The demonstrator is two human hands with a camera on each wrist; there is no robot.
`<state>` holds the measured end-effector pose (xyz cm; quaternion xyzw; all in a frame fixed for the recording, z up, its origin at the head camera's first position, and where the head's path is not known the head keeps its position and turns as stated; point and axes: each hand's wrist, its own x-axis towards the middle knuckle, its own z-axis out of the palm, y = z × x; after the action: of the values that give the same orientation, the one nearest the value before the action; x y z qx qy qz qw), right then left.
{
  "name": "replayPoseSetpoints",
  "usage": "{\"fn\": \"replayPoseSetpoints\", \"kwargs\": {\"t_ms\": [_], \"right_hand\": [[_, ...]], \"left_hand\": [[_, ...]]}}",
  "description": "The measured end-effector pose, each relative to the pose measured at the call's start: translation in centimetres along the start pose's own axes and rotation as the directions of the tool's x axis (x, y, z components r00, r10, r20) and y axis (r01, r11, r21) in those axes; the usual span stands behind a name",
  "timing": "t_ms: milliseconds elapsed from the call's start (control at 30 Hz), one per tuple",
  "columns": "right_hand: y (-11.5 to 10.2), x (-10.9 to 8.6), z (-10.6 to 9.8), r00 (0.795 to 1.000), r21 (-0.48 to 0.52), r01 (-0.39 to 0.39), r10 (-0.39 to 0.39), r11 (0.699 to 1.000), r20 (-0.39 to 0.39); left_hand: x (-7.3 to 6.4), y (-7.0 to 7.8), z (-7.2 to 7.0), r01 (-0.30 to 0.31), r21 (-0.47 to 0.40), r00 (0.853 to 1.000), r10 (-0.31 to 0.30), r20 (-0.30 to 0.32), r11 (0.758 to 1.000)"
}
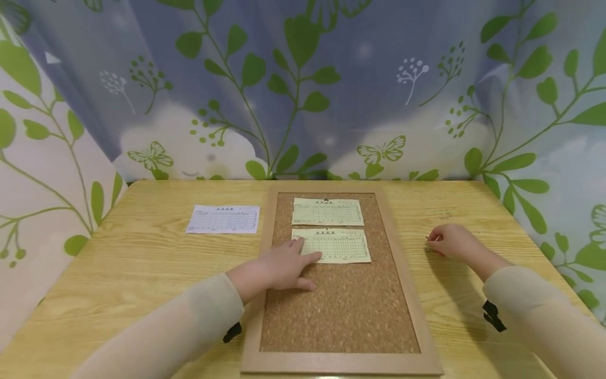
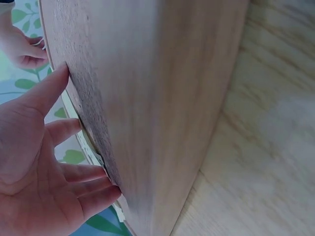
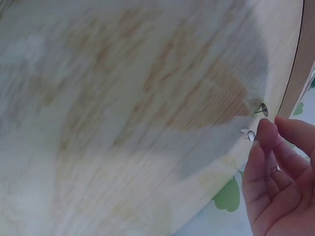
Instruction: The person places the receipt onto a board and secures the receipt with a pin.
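Observation:
Two pale yellow printed slips lie on a wood-framed cork board (image 1: 341, 310). A metal thumbtack (image 1: 326, 200) sits at the top edge of the upper slip (image 1: 326, 213). My left hand (image 1: 286, 265) rests with spread fingers on the left part of the lower slip (image 1: 343, 247), its thumb over the cork. In the left wrist view the left hand (image 2: 54, 167) touches the board's face. To the right of the board, my right hand (image 1: 452, 242) pinches a small metal thumbtack (image 3: 264, 110) at its fingertips, low over the table.
A white printed slip (image 1: 224, 219) lies on the wooden table (image 1: 156, 295) left of the board. More small tacks (image 1: 445, 215) lie on the table beyond my right hand. A leaf-patterned curtain (image 1: 303, 105) rises behind the table and at both sides.

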<state>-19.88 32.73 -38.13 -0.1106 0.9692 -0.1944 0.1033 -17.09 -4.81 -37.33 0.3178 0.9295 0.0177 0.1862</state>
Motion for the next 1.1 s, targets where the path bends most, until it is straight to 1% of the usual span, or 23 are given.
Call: {"fn": "replayPoseSetpoints", "kwargs": {"t_ms": [100, 300, 500, 633, 767, 833, 900, 967, 1033, 1100], "right_hand": [[-0.08, 0.07, 0.12, 1.000, -0.025, -0.001, 0.001, 1.000, 0.010], [-0.33, -0.14, 0.26, 1.000, -0.076, -0.001, 0.002, 0.997, 0.016], [-0.58, -0.21, 0.24, 1.000, -0.084, 0.013, -0.011, 0.996, 0.025], [-0.67, -0.27, 0.36, 0.999, -0.075, 0.039, -0.039, 0.996, 0.008], [-0.85, -0.14, 0.57, 0.999, 0.002, 0.039, -0.039, 0.999, -0.013], [-0.92, 0.00, 0.60, 1.000, 0.075, 0.019, -0.019, 0.997, -0.004], [-0.91, 0.13, 0.54, 1.000, 0.161, -0.011, 0.008, 0.987, 0.017], [-0.80, 0.25, 0.44, 0.998, 0.255, -0.045, 0.034, 0.966, 0.049], [-0.73, 0.33, 0.32, 0.995, 0.339, -0.086, 0.062, 0.937, 0.080], [-0.64, 0.41, 0.25, 0.992, 0.405, -0.110, 0.075, 0.908, 0.099]], "left_hand": [[0.01, 0.07, -0.07, 0.006, -0.017, 1.000, -0.006, 0.009, 1.000], [0.12, 0.20, 0.04, 0.005, -0.033, 1.000, -0.005, 0.007, 0.999], [0.14, 0.26, 0.10, 0.009, -0.043, 1.000, -0.009, 0.000, 0.999], [0.03, 0.29, 0.08, 0.009, -0.046, 1.000, -0.008, 0.001, 0.999], [-0.07, 0.18, 0.13, 0.016, -0.057, 1.000, -0.016, 0.003, 0.998], [-0.10, 0.11, 0.15, 0.022, -0.060, 1.000, -0.022, 0.004, 0.998], [-0.09, 0.07, 0.15, 0.025, -0.057, 1.000, -0.025, 0.005, 0.998], [-0.06, 0.04, 0.15, 0.025, -0.051, 1.000, -0.025, 0.007, 0.998], [-0.02, 0.08, 0.11, 0.024, -0.047, 1.000, -0.023, 0.007, 0.999], [0.02, 0.16, 0.06, 0.021, -0.044, 1.000, -0.021, 0.006, 0.999]]}}
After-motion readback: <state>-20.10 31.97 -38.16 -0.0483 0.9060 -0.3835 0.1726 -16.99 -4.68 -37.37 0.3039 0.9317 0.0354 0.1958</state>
